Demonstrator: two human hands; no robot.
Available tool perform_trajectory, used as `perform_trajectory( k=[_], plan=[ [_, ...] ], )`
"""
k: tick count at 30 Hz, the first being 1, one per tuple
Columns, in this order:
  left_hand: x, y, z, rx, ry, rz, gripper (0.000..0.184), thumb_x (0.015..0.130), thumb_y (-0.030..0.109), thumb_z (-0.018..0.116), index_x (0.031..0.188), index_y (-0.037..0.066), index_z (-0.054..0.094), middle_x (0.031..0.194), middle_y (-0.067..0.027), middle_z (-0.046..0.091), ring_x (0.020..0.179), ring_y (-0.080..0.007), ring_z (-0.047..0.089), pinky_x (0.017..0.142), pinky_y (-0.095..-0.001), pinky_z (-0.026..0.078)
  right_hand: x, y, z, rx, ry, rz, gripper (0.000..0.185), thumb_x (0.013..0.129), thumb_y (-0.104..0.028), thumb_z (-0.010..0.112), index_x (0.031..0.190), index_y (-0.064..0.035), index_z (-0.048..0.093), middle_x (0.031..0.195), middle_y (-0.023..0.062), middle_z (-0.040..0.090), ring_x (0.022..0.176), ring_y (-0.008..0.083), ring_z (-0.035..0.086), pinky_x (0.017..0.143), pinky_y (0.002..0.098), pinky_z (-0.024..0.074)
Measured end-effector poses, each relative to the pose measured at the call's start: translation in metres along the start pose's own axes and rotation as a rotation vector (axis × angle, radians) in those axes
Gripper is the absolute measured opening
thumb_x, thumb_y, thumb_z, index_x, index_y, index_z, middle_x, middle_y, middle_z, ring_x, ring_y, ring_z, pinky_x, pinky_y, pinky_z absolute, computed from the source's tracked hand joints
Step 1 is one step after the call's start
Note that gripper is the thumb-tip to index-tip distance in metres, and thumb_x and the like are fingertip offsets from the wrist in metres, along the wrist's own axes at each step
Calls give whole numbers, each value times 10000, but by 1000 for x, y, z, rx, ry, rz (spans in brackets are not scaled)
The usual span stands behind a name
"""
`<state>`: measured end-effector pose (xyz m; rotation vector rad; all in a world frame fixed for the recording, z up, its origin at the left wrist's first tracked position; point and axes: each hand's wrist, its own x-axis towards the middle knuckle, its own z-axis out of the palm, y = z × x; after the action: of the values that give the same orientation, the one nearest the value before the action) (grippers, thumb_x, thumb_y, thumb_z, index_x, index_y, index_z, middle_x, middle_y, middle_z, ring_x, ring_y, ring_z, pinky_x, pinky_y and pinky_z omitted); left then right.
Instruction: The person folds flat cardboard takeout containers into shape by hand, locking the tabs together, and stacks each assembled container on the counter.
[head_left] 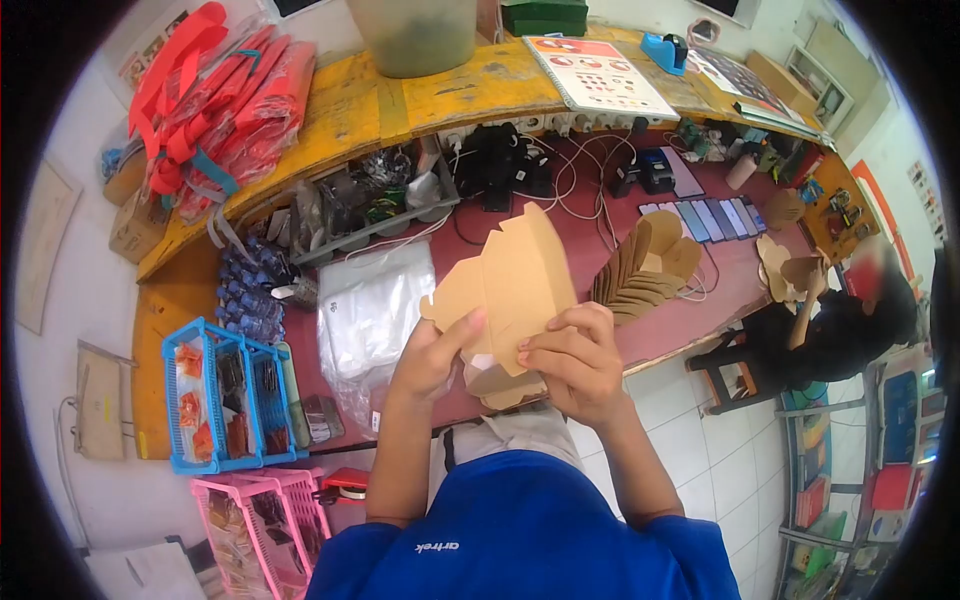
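Cardboard box blank (525,275), part folded and raised over the near edge of the worktop (738,268), is held in front of the person's body between two hands. The left hand (432,357) grips its lower left edge, thumb flat on the near face, probably to keep that panel steady. The right hand (580,368) is closed on the lower right, fingers curled over the board beside the upright wall, a hold that seems suited to pressing along a crease. Held up like this, the panels can swing without catching on the surface. A rounded brown flap shows below, between the hands; whether it belongs to the same piece, I cannot tell.

Just beyond the right hand, similar brown boxes (640,265) lean nested in a slanting row, likely because their open shapes slot together and save room. A clear plastic bag of white packaging (375,300) lies flat near the left hand, apparently within easy reach. Farther right, a seated co-worker (850,320) handles another brown piece. Phones (705,218) lie side by side toward the back, well apart from the folding, perhaps to keep them safe.
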<state>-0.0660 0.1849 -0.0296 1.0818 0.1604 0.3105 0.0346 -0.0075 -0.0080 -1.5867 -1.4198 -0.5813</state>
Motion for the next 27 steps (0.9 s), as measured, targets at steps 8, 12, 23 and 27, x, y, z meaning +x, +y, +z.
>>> perform_trajectory(
  k=[8,12,23,27],
  plan=[
    [-5,4,22,12,29,19,419,1063,136,648,1444,0,538,1347,-81,654,1219,-153,633,1027,-319,511,-10,-14,-2,15,81,197,128,816,-55,804,923,-109,760,988,16,760,1021,280,580,933,406,468],
    [-12,4,25,-55,42,43,420,1070,146,653,1448,4,538,1367,-84,646,1244,-165,627,1047,-328,506,1,-29,-9,13,70,341,124,810,-88,828,908,-78,752,1072,88,645,1033,289,558,942,383,460],
    [-19,-13,28,-74,58,202,392,1082,145,647,1446,22,570,1383,-79,654,1263,-163,613,1085,-331,477,11,-31,1,180,169,621,74,882,-51,776,931,-18,731,1152,118,526,1043,231,577,946,353,463],
    [-18,-12,32,10,73,301,372,1078,126,649,1427,11,590,1360,-84,672,1239,-163,628,1062,-328,493,17,-28,2,196,168,614,70,889,-42,774,936,-11,732,1119,111,535,1013,220,591,905,329,482]
  ],
)
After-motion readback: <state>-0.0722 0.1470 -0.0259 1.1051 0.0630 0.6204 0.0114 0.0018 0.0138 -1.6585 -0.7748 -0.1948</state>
